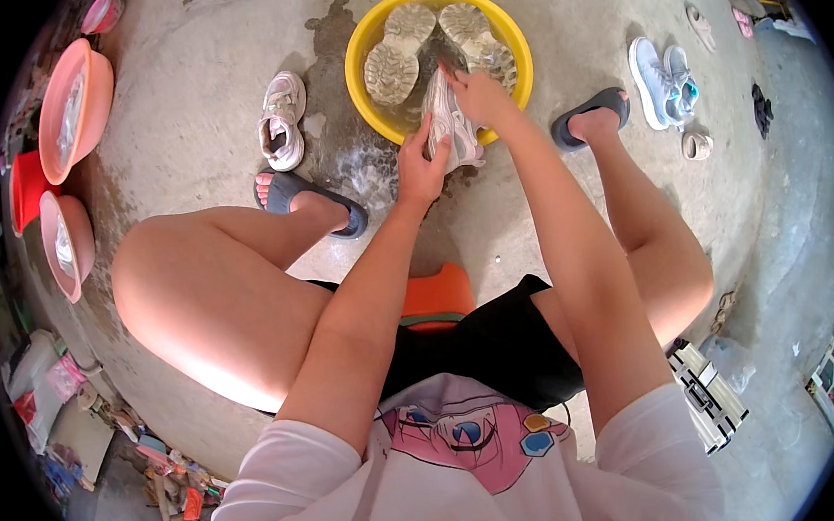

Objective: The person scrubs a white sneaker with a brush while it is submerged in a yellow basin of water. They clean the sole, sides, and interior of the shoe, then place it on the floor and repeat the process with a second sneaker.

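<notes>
My left hand (422, 162) grips a pale pink-and-white sneaker (440, 111) near its heel, thumb on one side and fingers on the other. The sneaker slants over the near rim of a yellow plastic basin (355, 73), its toe inside. At the toe, my right hand (480, 96) is closed around what looks like a small dark-bristled brush (452, 59), mostly covered by the fingers. Two shoes lie sole up in the basin's water, a left one (396, 56) and a right one (472, 35), both with chunky beige treads.
A matching sneaker (283, 119) stands left of the basin on wet concrete. Light blue sneakers (662, 85) are at the right. Pink basins (101, 100) and a red bucket (26, 192) line the left side. An orange stool (438, 291) is under me; a silver case (707, 394) stands behind right.
</notes>
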### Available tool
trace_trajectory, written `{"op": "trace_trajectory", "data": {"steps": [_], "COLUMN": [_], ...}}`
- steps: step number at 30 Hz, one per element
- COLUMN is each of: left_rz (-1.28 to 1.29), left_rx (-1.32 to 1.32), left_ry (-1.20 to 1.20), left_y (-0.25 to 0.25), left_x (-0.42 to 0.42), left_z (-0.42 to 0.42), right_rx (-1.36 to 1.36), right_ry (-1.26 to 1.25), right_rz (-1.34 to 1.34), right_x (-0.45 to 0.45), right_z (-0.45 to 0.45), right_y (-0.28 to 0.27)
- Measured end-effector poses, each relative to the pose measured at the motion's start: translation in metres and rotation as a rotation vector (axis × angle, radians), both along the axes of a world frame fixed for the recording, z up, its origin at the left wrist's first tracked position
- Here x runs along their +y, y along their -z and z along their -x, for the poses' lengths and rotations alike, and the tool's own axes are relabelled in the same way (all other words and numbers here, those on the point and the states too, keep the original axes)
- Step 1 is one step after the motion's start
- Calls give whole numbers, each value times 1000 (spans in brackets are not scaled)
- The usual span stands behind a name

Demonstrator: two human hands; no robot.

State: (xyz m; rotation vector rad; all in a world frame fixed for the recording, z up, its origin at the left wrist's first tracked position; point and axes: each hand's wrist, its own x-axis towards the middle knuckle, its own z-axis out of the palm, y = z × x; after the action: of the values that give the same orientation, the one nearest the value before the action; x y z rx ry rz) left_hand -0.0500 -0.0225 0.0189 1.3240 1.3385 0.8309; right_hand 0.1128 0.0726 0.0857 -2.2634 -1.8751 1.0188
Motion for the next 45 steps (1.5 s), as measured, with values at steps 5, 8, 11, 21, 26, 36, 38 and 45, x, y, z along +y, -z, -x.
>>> {"op": "trace_trajectory", "data": {"steps": [5, 8, 11, 21, 26, 36, 38, 45], "left_rz": [22, 50, -73, 71, 71, -32, 9, 368], "left_rx": [-95, 42, -17, 110, 317, 463, 517, 526], "left_ry": [-84, 40, -9, -28, 18, 237, 332, 414], "left_y": [12, -15, -6, -13, -44, -49, -50, -50], "left_x": [-6, -2, -2, 18, 26, 63, 69, 129], "left_z": [0, 0, -2, -5, -9, 4, 8, -18], "right_rx": [140, 84, 42, 152, 165, 246, 293, 437], "right_ry": [75, 172, 160, 130, 218, 148, 190, 212], "right_rz": [-47, 7, -64, -160, -179, -477, -452, -455], "right_x": [-31, -7, 16, -60, -47, -64, -66, -83], "right_z": [12, 7, 3, -13, -61, -134, -134, -109], "right_y": [-25, -13, 10, -52, -165, -225, -226, -258]}}
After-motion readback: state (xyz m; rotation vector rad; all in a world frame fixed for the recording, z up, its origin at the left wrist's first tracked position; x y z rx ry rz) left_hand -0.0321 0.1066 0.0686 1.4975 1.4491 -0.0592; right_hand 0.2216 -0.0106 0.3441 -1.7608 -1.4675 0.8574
